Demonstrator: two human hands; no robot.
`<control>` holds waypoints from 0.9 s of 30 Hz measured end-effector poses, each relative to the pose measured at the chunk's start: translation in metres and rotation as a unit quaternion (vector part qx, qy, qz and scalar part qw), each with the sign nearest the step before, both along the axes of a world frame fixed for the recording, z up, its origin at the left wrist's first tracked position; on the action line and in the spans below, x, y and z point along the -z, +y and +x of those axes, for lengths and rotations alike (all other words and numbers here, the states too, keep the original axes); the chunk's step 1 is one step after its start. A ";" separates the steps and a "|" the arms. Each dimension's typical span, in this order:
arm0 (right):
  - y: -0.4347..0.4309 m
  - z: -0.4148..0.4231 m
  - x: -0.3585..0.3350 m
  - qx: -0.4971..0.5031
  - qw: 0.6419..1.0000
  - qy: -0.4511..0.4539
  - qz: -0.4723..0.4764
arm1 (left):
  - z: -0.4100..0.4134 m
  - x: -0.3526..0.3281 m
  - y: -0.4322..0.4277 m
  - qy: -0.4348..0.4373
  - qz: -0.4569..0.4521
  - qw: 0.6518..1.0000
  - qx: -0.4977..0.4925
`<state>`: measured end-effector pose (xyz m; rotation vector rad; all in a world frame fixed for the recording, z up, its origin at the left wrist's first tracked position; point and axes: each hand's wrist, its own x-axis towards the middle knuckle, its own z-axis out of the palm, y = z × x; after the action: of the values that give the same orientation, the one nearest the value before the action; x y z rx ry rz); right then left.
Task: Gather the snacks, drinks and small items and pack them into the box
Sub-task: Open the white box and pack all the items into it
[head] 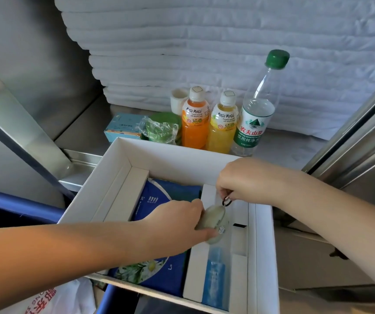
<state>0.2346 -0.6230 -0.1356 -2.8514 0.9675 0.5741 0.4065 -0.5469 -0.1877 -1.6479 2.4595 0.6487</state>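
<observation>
1. An open white cardboard box [118, 184] with white inner dividers lies under both hands. Its far wall is just beyond the right hand [245, 180].
2. A flat dark blue packet printed with white daisies [159, 270] lies in the box's wide middle compartment, beneath the left hand [182, 220] and its forearm.
3. A clear plastic water bottle with a green cap [256, 116] stands upright outside the box, beyond the right hand.
4. An orange juice bottle [195, 128] and a yellow juice bottle [223, 132], both white-capped, stand side by side beyond the gap between the hands.
5. A green round tub in crinkled clear wrap [161, 130] and a pale blue carton [122, 128] sit beyond the left hand.
6. A light blue sachet [216, 275] lies in the narrow right channel, nearer the person than both hands.
7. A pale, translucent oval charm [216, 217] hangs above that channel. The left hand's thumb and fingers curl round its lower end.
8. A small black ring [226, 202] tops the charm and is pinched by the right hand's fingertips. The hands are close together but not touching.
</observation>
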 end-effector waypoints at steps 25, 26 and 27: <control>-0.005 0.011 0.015 0.112 0.985 0.087 0.096 | -0.030 0.016 -0.007 -0.113 -0.139 0.971 0.161; -0.004 0.010 0.014 0.103 0.987 0.085 0.090 | -0.029 0.014 -0.006 -0.119 -0.141 0.969 0.166; -0.003 0.009 0.014 0.090 0.990 0.080 0.079 | -0.028 0.011 -0.006 -0.121 -0.149 0.966 0.174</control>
<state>0.2433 -0.6264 -0.1491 -2.5786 1.1332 0.8300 0.3788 -0.5532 -0.1987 -1.2289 2.6539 0.0313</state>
